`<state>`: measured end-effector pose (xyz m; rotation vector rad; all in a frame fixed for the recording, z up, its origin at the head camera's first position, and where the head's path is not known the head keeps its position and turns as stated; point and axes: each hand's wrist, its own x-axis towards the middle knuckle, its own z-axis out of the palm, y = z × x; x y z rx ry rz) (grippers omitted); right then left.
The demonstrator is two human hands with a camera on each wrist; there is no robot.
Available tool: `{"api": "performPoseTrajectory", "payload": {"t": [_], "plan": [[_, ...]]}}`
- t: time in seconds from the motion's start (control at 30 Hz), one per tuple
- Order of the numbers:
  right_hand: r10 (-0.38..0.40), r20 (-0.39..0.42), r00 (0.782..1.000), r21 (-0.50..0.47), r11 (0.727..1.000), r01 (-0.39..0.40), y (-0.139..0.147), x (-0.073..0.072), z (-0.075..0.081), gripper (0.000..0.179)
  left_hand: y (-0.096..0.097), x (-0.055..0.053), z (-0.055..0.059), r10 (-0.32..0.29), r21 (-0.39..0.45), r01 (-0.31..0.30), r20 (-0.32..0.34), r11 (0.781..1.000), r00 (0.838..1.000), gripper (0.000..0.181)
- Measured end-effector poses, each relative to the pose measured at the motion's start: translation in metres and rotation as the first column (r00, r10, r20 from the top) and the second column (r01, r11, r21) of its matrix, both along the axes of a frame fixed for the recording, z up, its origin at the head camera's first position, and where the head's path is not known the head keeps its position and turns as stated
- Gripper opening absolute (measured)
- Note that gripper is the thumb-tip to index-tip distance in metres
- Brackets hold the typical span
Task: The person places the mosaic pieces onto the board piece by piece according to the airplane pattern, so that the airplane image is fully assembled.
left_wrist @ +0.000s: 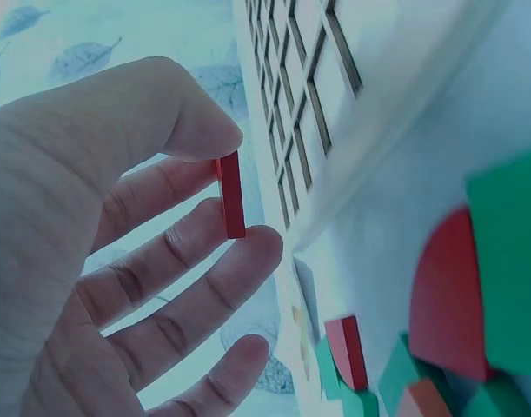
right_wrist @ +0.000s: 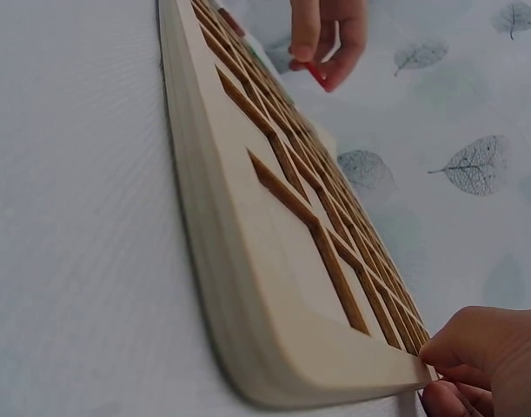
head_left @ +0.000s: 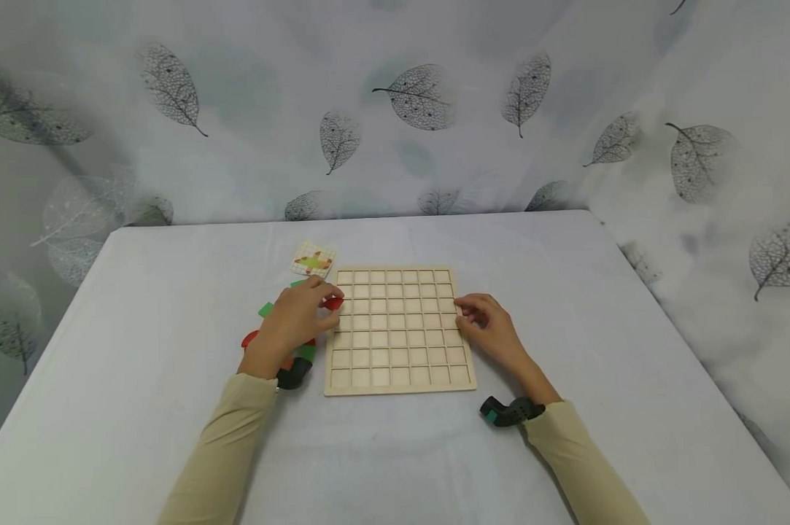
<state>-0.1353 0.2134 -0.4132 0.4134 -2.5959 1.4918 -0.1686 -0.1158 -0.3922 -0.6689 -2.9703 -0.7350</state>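
My left hand pinches a thin red block between thumb and fingers, just above the left edge of a wooden grid board. In the right wrist view the red block also shows, raised above the board's far side. My right hand holds the board's right edge between thumb and fingers, as the right wrist view shows at its lower right. The squares of the board hold no pieces. Beside and partly beneath the left hand lie several loose red and green blocks, some of them hidden by the hand in the head view.
A small square card with a coloured pattern on a grid lies behind the board's upper left corner. White cloth covers the table, and a leaf-print sheet hangs behind it. Each wrist wears a black strap.
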Motion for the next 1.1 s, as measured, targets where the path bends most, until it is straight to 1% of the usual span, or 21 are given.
{"api": "performPoseTrajectory", "payload": {"t": [0.1, 0.27, 0.37, 0.5, 0.57, 0.8, 0.93, 1.1], "plan": [[-0.003, 0.003, 1.000, 0.001, 1.000, 0.003, 0.000, 0.001, 0.001, 0.029, 0.005, 0.000, 0.000, -0.016, -0.001, 0.016, -0.015, 1.000, 1.000, 0.028], [-0.002, 0.011, 1.000, -0.002, 1.000, 0.002, 0.000, 0.000, 0.003, 0.029, 0.012, -0.001, -0.001, -0.051, 0.010, 0.052, -0.083, 0.999, 0.995, 0.026], [-0.002, 0.020, 1.000, -0.006, 1.000, 0.002, 0.001, 0.000, 0.003, 0.030, 0.016, -0.001, -0.001, -0.062, 0.014, 0.064, -0.085, 0.998, 0.994, 0.024], [0.003, 0.023, 1.000, -0.012, 1.000, -0.003, 0.002, -0.001, 0.002, 0.030, 0.024, -0.001, -0.001, -0.065, -0.009, 0.064, -0.069, 0.998, 0.995, 0.025], [0.004, 0.020, 1.000, -0.013, 1.000, -0.004, 0.002, -0.001, 0.001, 0.030, 0.027, -0.001, 0.000, -0.069, -0.021, 0.068, -0.072, 0.997, 0.995, 0.025], [0.008, 0.019, 1.000, -0.027, 1.000, -0.008, 0.003, -0.002, -0.002, 0.030, 0.036, -0.004, -0.001, -0.098, -0.032, 0.095, -0.097, 0.995, 0.990, 0.025], [0.006, 0.023, 1.000, -0.017, 1.000, -0.006, 0.002, -0.001, -0.001, 0.030, 0.041, -0.006, -0.002, -0.114, -0.027, 0.111, -0.117, 0.993, 0.987, 0.023], [-0.005, 0.021, 1.000, -0.005, 1.000, 0.005, 0.000, 0.000, 0.002, 0.029, 0.049, -0.009, -0.001, -0.134, -0.032, 0.131, -0.122, 0.991, 0.983, 0.024]]}}
